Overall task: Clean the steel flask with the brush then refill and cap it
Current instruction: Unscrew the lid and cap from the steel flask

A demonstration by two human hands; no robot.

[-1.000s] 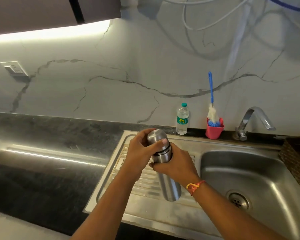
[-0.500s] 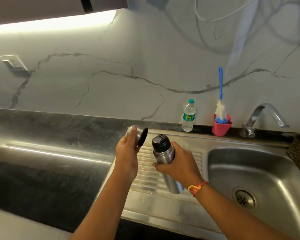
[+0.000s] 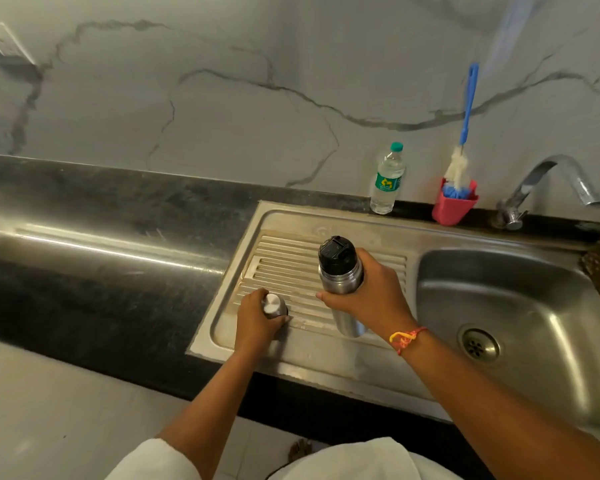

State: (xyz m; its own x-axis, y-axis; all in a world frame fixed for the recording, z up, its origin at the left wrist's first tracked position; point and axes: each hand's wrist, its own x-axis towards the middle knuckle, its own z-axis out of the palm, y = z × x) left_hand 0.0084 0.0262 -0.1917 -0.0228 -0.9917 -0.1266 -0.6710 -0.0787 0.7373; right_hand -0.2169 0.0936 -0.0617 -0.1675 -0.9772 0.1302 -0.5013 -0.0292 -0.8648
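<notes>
Over the ribbed drainboard (image 3: 291,268) of the steel sink (image 3: 541,306), the right hand (image 3: 374,296) grips the steel flask (image 3: 340,282) around its upper body, fingers wrapped round it. Its black inner stopper (image 3: 336,252) is on and the outer cap is off. The flask's base reaches down to the ribs (whether it rests on them is unclear). The left hand (image 3: 253,323) curls round the steel cap (image 3: 274,305), low at the drainboard's left part, near the flask but apart from it. At the back of the dark tabletop (image 3: 101,271), against the marble wall, a clear water bottle (image 3: 387,180) stands beside a pink holder (image 3: 452,209). The blue-handled brush (image 3: 466,126) stands upright in the holder, near the tap (image 3: 548,181).
</notes>
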